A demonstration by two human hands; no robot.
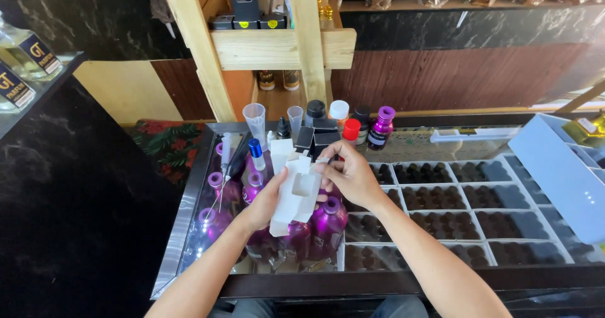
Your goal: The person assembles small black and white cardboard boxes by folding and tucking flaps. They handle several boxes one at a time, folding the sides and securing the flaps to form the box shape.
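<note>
A small white cardboard box (pixel 296 195), its flaps open, is gripped by the left hand (pixel 266 203) from the left and the right hand (pixel 350 176) at its far flap. It is held above purple bottles (pixel 328 223), left of the compartment tray (pixel 441 211).

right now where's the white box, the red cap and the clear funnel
white box (pixel 297 195), head view, on its front panel
red cap (pixel 351 129), head view, on the cap's side
clear funnel (pixel 255 121), head view, on its cone wall

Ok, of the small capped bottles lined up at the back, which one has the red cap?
The red-capped bottle stands just above the right hand, between the white-capped bottle and the purple bottle. It alone has a red cap.
</note>
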